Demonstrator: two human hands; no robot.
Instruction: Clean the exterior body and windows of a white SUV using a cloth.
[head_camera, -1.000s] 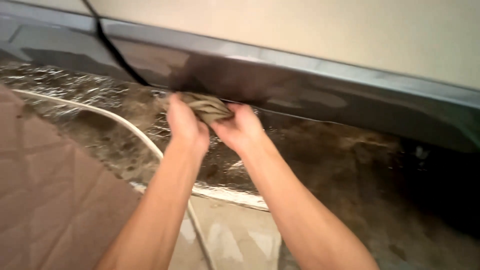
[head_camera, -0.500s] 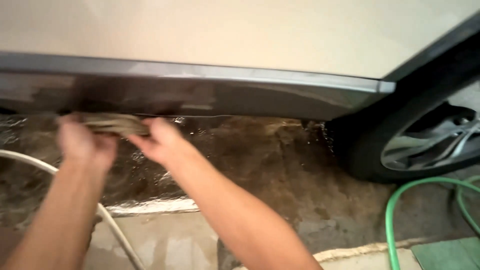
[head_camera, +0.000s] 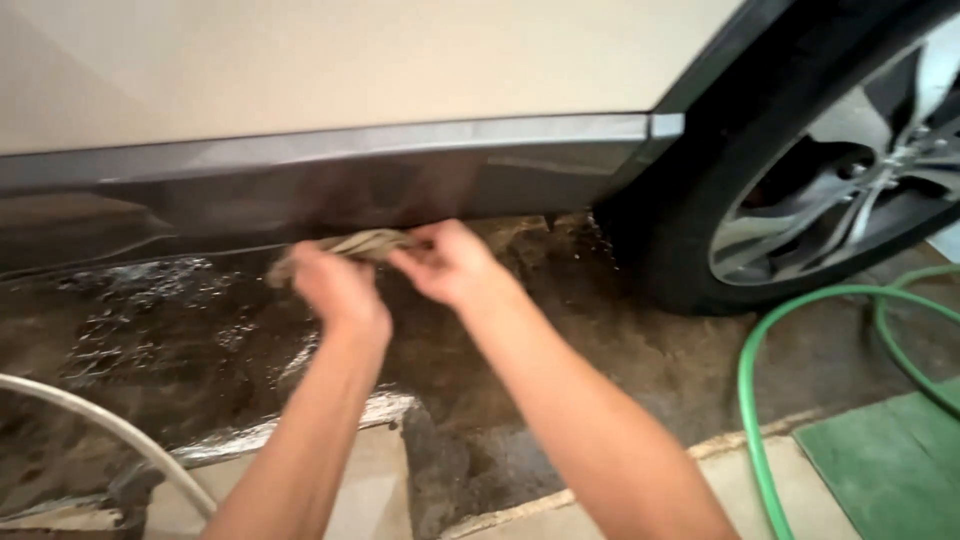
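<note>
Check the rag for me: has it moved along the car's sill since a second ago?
Yes. The rag, held by both the left hand and right hand, has travelled along the grey sill toward the wheel, which now shows close on the right.

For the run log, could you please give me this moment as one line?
left hand: grips rag | right hand: grips rag | rag: at car sill | ground: wet | green hose: by wheel
</note>
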